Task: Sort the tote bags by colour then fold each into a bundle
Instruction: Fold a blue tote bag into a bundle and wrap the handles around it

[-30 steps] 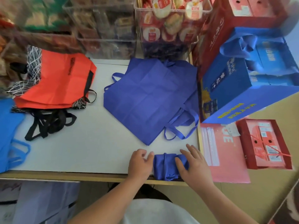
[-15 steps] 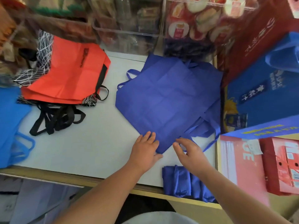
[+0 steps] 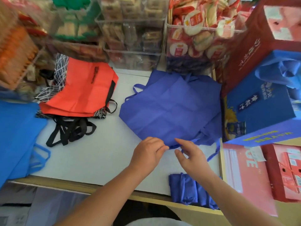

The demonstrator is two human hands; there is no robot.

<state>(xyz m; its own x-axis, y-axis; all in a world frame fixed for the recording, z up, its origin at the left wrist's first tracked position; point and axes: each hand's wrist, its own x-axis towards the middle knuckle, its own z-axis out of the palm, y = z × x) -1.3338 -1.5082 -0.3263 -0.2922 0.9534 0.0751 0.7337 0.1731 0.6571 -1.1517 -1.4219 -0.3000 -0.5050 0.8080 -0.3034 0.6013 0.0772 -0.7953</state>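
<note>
**Corner grab on the indigo stack**

The left hand (image 3: 147,154) is down on the near corner of the top indigo tote bag (image 3: 171,110), fingers curled in and pinching the soft, non-woven cloth right at the tip. The right hand (image 3: 190,158) sits just beside it, fingers loose and spread; the forefinger lies along the bag's hem, thumb apart from it, holding nothing.

That bag lies flat and diamond-wise on the white tabletop (image 3: 91,152), creased into squares, with more of the same colour fanned out beneath it and thin loop handles poking out at the far and near sides.

At the table's near edge, under the right forearm, sits the folded bundle (image 3: 184,190): a stubby indigo roll with ridged pleats, partly overhanging the wooden rim.

Over on the left, the red tote bags (image 3: 84,93) lie stacked flat with black side trim, on top of a black-and-white net-patterned bag (image 3: 60,74), and a tangle of black webbing handles (image 3: 71,131) spills toward the person. A sky-blue tote bag (image 3: 16,131) drapes off the far-left edge.

Clear plastic bins (image 3: 133,62) of wrapped snacks line the back, and a glossy blue gift carton (image 3: 257,111) stands to the right.
</note>
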